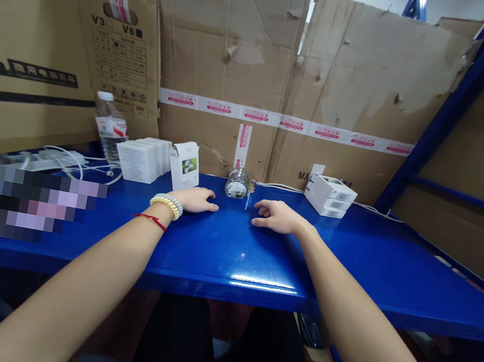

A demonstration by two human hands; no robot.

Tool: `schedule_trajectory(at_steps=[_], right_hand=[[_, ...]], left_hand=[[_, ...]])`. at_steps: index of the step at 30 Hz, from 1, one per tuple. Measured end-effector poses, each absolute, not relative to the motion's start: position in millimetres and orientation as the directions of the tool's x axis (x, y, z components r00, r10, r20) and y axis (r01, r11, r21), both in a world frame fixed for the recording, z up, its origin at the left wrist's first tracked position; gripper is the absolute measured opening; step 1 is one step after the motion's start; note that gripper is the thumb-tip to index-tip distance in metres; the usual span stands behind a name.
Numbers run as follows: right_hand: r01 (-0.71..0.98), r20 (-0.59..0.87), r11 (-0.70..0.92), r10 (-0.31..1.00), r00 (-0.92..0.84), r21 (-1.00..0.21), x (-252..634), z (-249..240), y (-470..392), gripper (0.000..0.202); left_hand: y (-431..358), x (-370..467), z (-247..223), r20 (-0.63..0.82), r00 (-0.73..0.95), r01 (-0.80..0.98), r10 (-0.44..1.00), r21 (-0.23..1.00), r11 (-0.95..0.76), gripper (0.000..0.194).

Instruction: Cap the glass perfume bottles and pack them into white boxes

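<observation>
My left hand rests over the blue tabletop with its thumb and fingers apart, holding nothing. Just behind it stands a white box with a green picture on the front and its top flap raised. My right hand hovers low over the surface, fingers loosely bent and apart, with nothing in it. Beyond the gap between both hands is a small clear glass bottle with a label. Touching or right beside it is a small thin item with a gold-coloured top; its kind is too small to tell.
Several white boxes stand in a row at the left, and a stack of white boxes lies at the right. A water bottle, white cables and a power strip are far left. Cardboard walls the back.
</observation>
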State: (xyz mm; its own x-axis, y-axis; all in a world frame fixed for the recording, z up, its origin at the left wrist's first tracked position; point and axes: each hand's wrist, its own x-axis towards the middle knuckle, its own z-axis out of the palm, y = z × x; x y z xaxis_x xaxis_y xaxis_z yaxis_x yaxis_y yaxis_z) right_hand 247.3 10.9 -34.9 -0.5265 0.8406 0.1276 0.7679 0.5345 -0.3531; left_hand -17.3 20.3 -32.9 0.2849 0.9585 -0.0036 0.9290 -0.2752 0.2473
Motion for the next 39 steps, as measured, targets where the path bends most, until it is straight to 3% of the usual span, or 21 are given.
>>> schedule_trajectory(at_steps=[6, 15, 39], right_hand=[[0.770, 0.127, 0.532, 0.842, -0.524, -0.352, 247.2, -34.5, 10.5, 0.051], [0.781, 0.104, 0.521, 0.848, -0.520, -0.345, 247.1, -33.6, 10.2, 0.053], [0.781, 0.102, 0.520, 0.848, -0.520, -0.346, 247.8, -34.8, 11.7, 0.053]], left_hand=[[19.2, -16.1, -32.1, 0.013, 0.282, 0.927, 0.959, 0.253, -0.276, 0.063], [21.5, -17.1, -32.4, -0.056, 0.293, 0.949, 0.954, 0.141, -0.283, 0.070], [22.7, -19.0, -34.9, -0.032, 0.304, 0.940, 0.952, 0.175, -0.294, 0.069]])
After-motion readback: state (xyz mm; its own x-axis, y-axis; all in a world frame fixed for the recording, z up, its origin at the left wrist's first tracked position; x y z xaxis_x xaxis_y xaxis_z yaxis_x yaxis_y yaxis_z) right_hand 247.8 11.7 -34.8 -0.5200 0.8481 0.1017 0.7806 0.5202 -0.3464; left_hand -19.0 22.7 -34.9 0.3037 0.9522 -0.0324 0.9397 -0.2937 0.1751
